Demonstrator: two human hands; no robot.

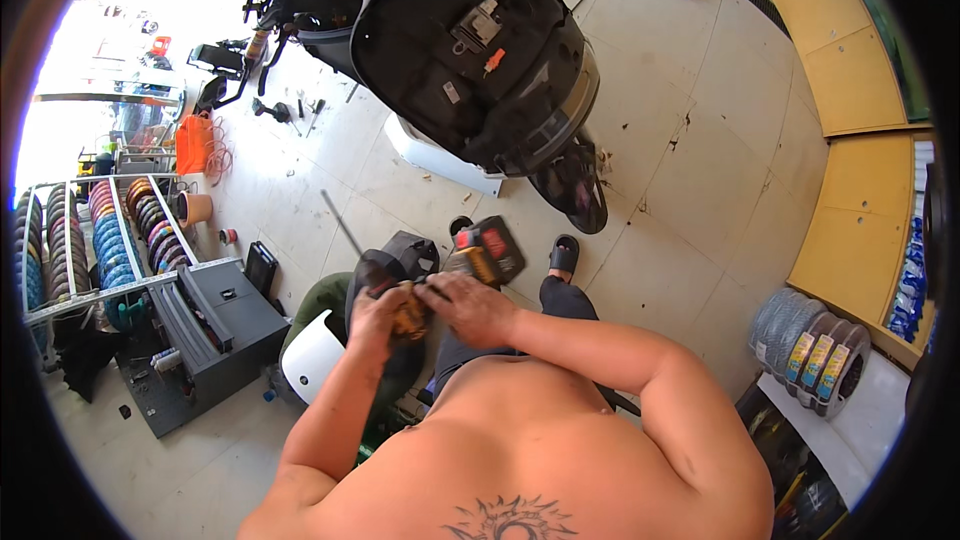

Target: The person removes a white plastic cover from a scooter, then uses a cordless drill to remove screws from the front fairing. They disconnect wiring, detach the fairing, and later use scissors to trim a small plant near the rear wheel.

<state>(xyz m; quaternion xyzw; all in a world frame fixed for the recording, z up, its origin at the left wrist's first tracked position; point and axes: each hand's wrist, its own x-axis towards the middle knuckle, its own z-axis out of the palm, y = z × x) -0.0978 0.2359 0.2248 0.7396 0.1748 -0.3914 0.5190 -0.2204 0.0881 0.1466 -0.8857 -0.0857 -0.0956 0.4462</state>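
Note:
A yellow-and-black cordless drill (pixel 410 321) is held across my lap, with a long thin bit (pixel 341 225) pointing up and to the left. My left hand (pixel 376 318) is closed around the drill's body behind the chuck. The fingers of my right hand (pixel 472 308) are wrapped round its grip, just below the red-and-black battery (pixel 492 248). Beyond the drill stands a black scooter (pixel 450 50). A metal-looking part (pixel 480 23) and an orange connector (pixel 494 61) lie on its dark surface.
A white curved panel (pixel 318 364) sits by my left forearm. To the left stand a grey metal box (pixel 235 315) and a rack of coloured rolls (pixel 110 230). Yellow cabinets (pixel 850 230) and wire spools (pixel 810 350) line the right. Loose tools (pixel 272 111) lie on the tiled floor.

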